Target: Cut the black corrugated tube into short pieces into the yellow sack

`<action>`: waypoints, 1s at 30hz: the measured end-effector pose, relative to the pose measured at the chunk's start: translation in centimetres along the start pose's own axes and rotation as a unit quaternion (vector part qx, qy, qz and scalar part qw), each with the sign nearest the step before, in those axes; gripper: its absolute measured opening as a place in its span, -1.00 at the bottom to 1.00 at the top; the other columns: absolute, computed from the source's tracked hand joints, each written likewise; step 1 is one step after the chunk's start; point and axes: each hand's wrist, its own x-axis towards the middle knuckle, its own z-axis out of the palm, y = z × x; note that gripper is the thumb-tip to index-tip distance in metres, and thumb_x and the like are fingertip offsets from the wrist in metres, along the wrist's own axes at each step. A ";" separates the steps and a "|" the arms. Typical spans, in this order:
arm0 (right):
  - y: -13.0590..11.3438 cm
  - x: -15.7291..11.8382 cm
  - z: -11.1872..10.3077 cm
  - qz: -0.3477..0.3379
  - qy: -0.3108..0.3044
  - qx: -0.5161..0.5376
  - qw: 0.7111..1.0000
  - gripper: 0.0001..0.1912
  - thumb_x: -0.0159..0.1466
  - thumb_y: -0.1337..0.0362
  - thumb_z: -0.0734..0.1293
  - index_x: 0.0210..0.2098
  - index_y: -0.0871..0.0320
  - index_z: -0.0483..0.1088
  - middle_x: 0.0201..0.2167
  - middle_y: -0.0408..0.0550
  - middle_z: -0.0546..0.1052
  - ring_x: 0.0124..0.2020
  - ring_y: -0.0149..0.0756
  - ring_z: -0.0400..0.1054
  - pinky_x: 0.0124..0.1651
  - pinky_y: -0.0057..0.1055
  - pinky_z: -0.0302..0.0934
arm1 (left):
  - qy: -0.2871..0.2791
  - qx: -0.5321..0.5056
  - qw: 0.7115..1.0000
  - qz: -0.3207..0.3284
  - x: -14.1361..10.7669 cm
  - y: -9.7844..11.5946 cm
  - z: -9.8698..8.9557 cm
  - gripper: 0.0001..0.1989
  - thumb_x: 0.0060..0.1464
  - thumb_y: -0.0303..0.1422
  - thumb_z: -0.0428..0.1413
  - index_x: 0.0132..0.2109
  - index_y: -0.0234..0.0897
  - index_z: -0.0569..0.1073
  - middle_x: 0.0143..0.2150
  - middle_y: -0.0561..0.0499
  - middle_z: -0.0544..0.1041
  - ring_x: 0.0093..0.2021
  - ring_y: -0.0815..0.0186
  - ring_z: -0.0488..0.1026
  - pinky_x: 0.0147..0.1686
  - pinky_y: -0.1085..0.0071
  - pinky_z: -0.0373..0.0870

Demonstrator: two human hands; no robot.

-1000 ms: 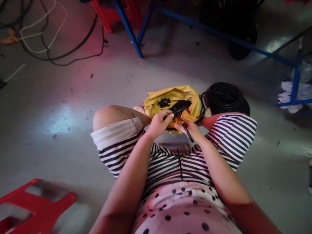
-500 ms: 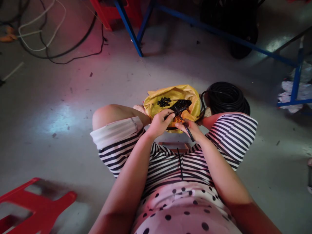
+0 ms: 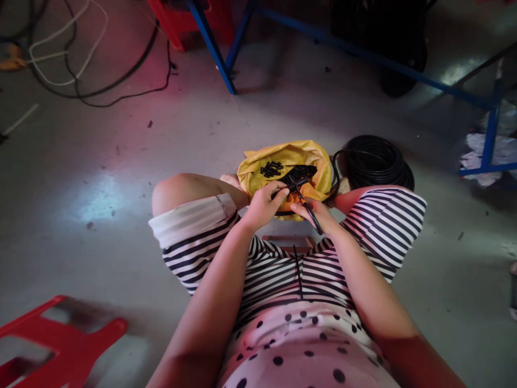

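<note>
My left hand (image 3: 264,203) is closed around a black ridged tube (image 3: 299,183), whose end sticks out past my fingertips. With my right hand (image 3: 319,213) I grip dark-handled scissors (image 3: 314,220), and their blades meet the tube just beyond my left fingers. Whether the blades are fully closed is too small to make out. Both hands are over an open yellow bag (image 3: 317,148) between my feet. Inside it lie several short black tube pieces (image 3: 271,169) and a darker heap of black pieces (image 3: 305,172).
A coil of black tubing (image 3: 377,161) rests on the floor to the right, one strand running toward the bag. Blue metal frame bars (image 3: 363,54) cross ahead. A red stool (image 3: 60,339) is at lower left. Loose cables (image 3: 121,81) lie at upper left.
Hardly anything differs. Both hands keep their places at the tube and scissors, and the view has shifted very slightly.
</note>
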 end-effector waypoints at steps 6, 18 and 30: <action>0.7 0.4 0.0 -0.007 -0.018 0.008 1.000 -0.53 0.16 -0.15 0.44 -0.35 0.13 0.36 -0.48 -0.22 0.31 -0.42 -0.34 0.17 -0.33 -0.40 0.02 | 0.014 0.001 1.000 -0.006 0.0 -0.2 0.0 -0.75 0.25 -0.18 0.04 -0.16 -0.25 0.49 -0.23 -0.05 0.59 -0.21 0.21 0.49 -0.14 0.34 0.41; 0.5 0.2 0.0 -0.007 -0.011 -0.002 1.000 -0.53 0.16 -0.16 0.43 -0.35 0.13 0.37 -0.44 -0.20 0.35 -0.39 -0.33 0.19 -0.30 -0.40 0.04 | -0.015 0.021 1.000 0.008 0.1 0.0 -0.2 -0.77 0.25 -0.23 0.05 -0.16 -0.26 0.51 -0.22 -0.03 0.61 -0.18 0.21 0.53 -0.10 0.35 0.43; 0.2 0.0 0.1 -0.019 -0.029 0.046 0.998 -0.49 0.19 -0.21 0.40 -0.36 0.12 0.31 -0.45 -0.21 0.28 -0.39 -0.35 0.15 -0.30 -0.39 0.01 | -0.042 0.011 0.999 0.010 0.0 0.2 -0.4 -0.74 0.25 -0.20 0.04 -0.12 -0.26 0.51 -0.20 -0.06 0.62 -0.16 0.19 0.53 -0.09 0.32 0.42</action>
